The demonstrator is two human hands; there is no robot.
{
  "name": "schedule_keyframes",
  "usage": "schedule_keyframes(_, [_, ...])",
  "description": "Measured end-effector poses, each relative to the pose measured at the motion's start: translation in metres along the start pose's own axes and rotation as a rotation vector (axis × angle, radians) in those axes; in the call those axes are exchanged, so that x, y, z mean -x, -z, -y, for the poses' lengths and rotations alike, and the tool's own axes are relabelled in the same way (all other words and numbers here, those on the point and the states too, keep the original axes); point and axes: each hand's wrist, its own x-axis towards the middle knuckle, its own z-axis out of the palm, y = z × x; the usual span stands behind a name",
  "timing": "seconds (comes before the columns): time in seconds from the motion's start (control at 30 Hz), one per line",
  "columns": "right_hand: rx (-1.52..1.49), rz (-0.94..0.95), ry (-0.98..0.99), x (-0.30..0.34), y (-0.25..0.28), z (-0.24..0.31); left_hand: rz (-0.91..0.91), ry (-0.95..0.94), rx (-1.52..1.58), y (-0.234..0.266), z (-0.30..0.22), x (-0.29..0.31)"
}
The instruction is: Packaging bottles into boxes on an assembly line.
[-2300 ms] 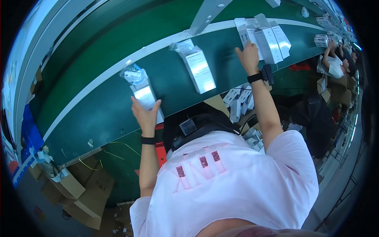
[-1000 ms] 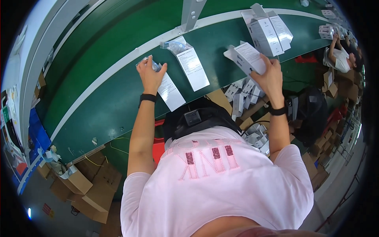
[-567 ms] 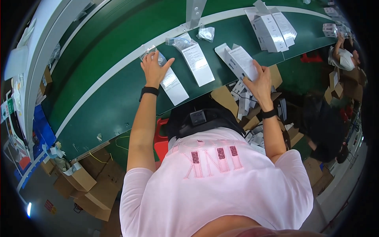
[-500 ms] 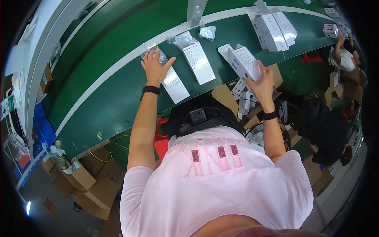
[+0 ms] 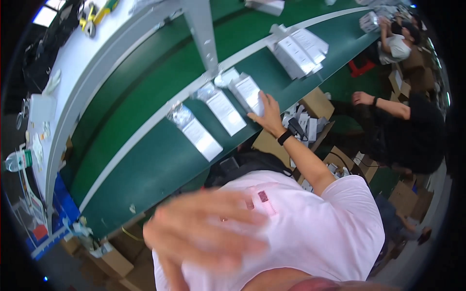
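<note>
My right hand [image 5: 269, 115] has its thumb at the near end of a white box [image 5: 246, 93] and its fingers along the right side, gripping it on the green table. Close to the camera and in front of my shirt, my left hand [image 5: 206, 228] is raised and blurred; its fingers look stretched out, with nothing visible in them. Left of the gripped box lie two more white boxes, a middle one [image 5: 226, 114] and a left one [image 5: 203, 140]. Clear plastic bags [image 5: 180, 115] with contents I cannot make out lie at their far ends.
Several white boxes [image 5: 297, 57] stand together farther right on the table [image 5: 141, 182]. A grey metal post [image 5: 199, 36] rises behind the row. Open cartons [image 5: 318, 104] with white boxes and black cables sit below the edge. A person in black [image 5: 415, 133] is at the right.
My left hand has left the left box and come up near the camera. The right hand has carried its box leftward, beside the other two. The view has turned.
</note>
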Motion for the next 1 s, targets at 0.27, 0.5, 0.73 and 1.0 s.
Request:
schedule_keyframes(0.27, [-0.4,-0.489,0.067,-0.059,0.179,0.088,0.114,-0.018,0.3,-0.049,-0.053,-0.042])
schedule_keyframes(0.5, [-0.345,-0.564,0.141,-0.093,0.257,0.129,0.225,-0.435,0.27,-0.009,-0.061,-0.015])
schedule_keyframes(0.73, [0.43,-0.153,-0.15,-0.276,0.152,0.048,-0.254,0.564,-0.395,0.059,0.011,0.073])
schedule_keyframes(1.0, [0.865,-0.099,-0.323,-0.494,0.017,-0.079,-1.27,1.273,-0.686,0.003,0.077,0.226])
